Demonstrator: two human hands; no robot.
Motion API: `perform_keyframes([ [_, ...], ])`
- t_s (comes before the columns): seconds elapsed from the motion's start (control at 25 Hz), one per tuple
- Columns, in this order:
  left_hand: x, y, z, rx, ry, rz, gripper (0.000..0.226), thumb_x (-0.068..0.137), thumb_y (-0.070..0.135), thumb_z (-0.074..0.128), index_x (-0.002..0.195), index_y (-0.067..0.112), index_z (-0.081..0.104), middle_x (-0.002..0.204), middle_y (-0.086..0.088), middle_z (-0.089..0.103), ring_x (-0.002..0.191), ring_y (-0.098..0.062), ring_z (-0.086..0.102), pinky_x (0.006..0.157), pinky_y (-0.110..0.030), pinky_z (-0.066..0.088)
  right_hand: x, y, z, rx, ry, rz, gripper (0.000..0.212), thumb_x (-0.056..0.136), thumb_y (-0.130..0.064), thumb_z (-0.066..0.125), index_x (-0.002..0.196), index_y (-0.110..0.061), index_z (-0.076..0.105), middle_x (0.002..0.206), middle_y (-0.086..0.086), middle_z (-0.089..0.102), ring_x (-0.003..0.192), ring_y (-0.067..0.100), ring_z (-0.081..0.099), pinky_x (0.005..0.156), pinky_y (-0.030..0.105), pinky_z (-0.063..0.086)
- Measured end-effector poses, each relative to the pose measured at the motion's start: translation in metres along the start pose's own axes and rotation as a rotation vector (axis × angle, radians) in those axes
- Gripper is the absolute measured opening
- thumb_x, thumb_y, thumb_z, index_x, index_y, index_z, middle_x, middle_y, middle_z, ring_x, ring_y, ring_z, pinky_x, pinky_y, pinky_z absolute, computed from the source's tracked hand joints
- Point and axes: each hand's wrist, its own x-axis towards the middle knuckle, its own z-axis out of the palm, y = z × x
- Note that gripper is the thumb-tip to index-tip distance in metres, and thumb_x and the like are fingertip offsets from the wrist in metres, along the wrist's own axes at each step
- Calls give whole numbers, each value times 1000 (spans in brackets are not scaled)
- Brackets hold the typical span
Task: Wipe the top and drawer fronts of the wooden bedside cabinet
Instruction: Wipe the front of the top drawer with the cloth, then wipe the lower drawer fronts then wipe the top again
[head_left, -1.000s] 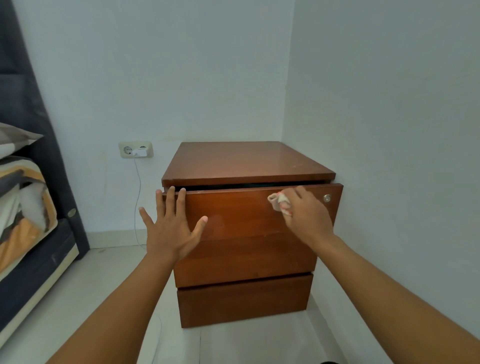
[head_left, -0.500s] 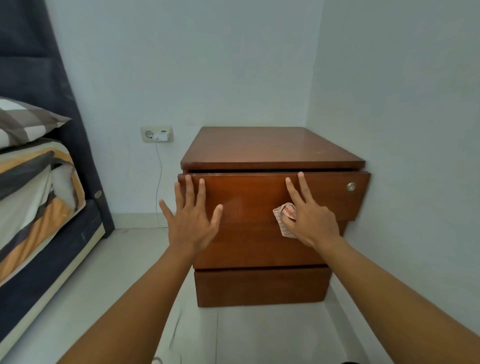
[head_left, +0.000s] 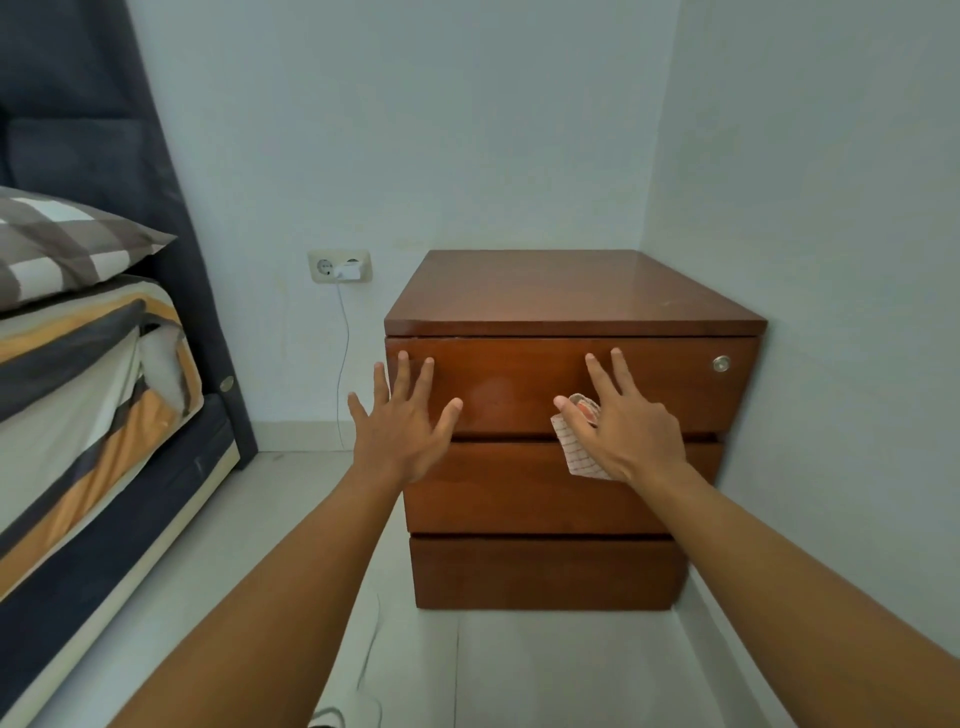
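Observation:
A reddish-brown wooden bedside cabinet (head_left: 566, 291) with three drawer fronts stands in the corner of the room. Its top drawer (head_left: 509, 384) is pushed in flush and has a small round lock at its right end. My left hand (head_left: 402, 421) lies flat, fingers spread, on the left part of that drawer front. My right hand (head_left: 621, 421) presses a white checked cloth (head_left: 576, 452) against the drawer front, index and middle fingers stretched upward. The cloth hangs down over the gap to the middle drawer (head_left: 493, 488).
A bed (head_left: 88, 395) with striped bedding and a checked pillow stands at the left, against a dark headboard. A wall socket (head_left: 340, 266) with a white charger and a cable running to the floor sits left of the cabinet. The right wall touches the cabinet's side.
The top drawer, slightly pulled out a second ago, is now pushed in flush. My right hand slid down and left with the cloth. The view moved closer.

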Motion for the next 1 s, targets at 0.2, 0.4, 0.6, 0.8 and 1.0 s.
perform_keyframes([
  [0.2, -41, -31, 65, 25, -192, -101, 83, 89, 79, 8, 160, 39, -7, 171, -5, -6, 156, -34, -9, 120, -66, 3, -42, -2, 64, 3, -206, -4, 84, 94, -81, 17, 164, -38, -2, 174, 2, -6, 111, 30, 69, 85, 40, 54],
  [0.4, -30, -43, 85, 43, -225, -71, 87, 87, 82, 6, 159, 37, -16, 171, -1, -9, 156, -36, -8, 118, -67, 3, -39, -3, 98, -30, -194, 19, 86, 95, -79, 19, 164, -34, -4, 174, 5, -6, 105, 30, 71, 73, 34, 51],
  [0.6, -32, -44, 98, 33, -216, -64, 89, 85, 85, 6, 156, 39, -23, 170, 2, -14, 156, -37, -7, 118, -68, 4, -41, -2, 111, -56, -194, 7, 87, 94, -78, 17, 164, -31, -3, 174, 4, -4, 100, 28, 72, 66, 29, 45],
  [0.8, -31, -46, 99, 47, -237, -54, 90, 85, 85, 9, 154, 40, -27, 169, 3, -17, 156, -39, -2, 118, -69, 9, -23, 0, 104, -53, -207, 28, 86, 96, -77, 19, 165, -28, 2, 173, 9, 4, 114, 35, 68, 81, 39, 54],
  [1.0, -31, -42, 92, 71, -252, -91, 92, 83, 88, 9, 156, 40, -21, 171, 2, -11, 149, -40, 29, 114, -70, 23, -16, -3, 101, -89, -237, 19, 86, 96, -77, 19, 164, -25, 8, 168, 12, 10, 113, 38, 67, 81, 40, 55],
])
